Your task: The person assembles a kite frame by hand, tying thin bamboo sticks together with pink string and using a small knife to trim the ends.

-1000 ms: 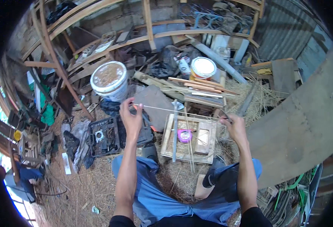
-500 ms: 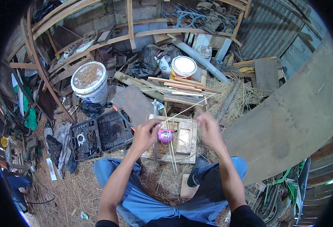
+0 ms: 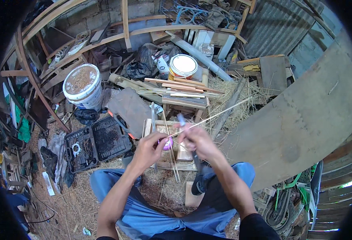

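My left hand [image 3: 147, 150] pinches one end of a thin, pale bamboo strip [image 3: 228, 109], which slants up to the right. Close beside it, my right hand [image 3: 200, 142] is closed round a knife; the knife's blade [image 3: 197, 161] points down toward my knee, and its blurred handle end pokes out above the fist. The strip passes at the right fingers; whether they touch it I cannot tell. Beneath the hands is a low wooden frame [image 3: 147, 127], with a round pink object [image 3: 167, 145] partly hidden, a wooden block [image 3: 184, 154] and more thin strips [image 3: 174, 166].
Wood pieces and strips [image 3: 180, 87] lie on a small stand ahead. An open black tool case [image 3: 111, 138] and a white bucket [image 3: 83, 94] stand left. A lidded tub [image 3: 183, 67] is at the back. A large grey board [image 3: 292, 136] slopes along the right.
My right hand has come left and closer to my left hand, with the knife turned blade down. The strip's far end now reaches further right. The whole view has shifted slightly.
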`<state>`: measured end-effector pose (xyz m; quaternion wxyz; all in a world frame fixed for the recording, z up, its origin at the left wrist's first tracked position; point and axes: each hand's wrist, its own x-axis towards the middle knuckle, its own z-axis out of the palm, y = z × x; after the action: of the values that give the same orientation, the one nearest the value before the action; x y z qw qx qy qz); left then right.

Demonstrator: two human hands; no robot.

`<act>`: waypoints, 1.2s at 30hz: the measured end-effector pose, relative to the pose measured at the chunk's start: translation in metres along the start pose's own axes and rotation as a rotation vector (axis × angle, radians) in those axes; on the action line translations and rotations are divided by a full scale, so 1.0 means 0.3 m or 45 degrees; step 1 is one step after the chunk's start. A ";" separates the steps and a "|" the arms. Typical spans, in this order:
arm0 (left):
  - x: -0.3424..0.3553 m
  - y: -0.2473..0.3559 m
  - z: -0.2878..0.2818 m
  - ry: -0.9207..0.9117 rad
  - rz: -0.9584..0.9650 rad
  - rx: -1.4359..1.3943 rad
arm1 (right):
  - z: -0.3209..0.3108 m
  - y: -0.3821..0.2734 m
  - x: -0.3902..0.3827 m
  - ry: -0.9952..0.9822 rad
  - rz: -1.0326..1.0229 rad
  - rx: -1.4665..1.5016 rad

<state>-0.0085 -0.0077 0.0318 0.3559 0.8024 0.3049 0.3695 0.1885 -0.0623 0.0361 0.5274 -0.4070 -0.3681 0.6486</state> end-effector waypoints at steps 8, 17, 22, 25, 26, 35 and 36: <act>-0.011 0.000 -0.052 -0.075 -0.174 -0.086 | -0.082 -0.053 -0.012 0.137 0.073 -0.077; -0.032 -0.067 -0.008 -0.115 -0.315 -0.211 | -0.038 -0.042 -0.020 -0.015 0.095 -0.188; -0.037 -0.080 0.041 -0.149 -0.340 -0.447 | -0.005 0.035 0.016 -0.153 0.155 -0.176; -0.031 -0.085 0.003 -0.309 -0.404 -0.407 | -0.038 -0.012 0.008 -0.160 0.169 -0.342; -0.030 -0.076 0.000 -0.293 -0.378 -0.411 | -0.034 -0.026 0.000 -0.103 0.126 -0.346; -0.028 -0.073 -0.003 -0.191 -0.321 -0.362 | -0.047 -0.043 -0.002 0.203 0.110 -0.285; -0.024 -0.071 0.003 -0.135 -0.242 -0.391 | -0.047 -0.040 0.000 0.223 0.090 -0.296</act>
<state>-0.0164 -0.0015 0.0117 0.5231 0.7245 0.3002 0.3337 0.2061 -0.0594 0.0414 0.4835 -0.5332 -0.3789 0.5817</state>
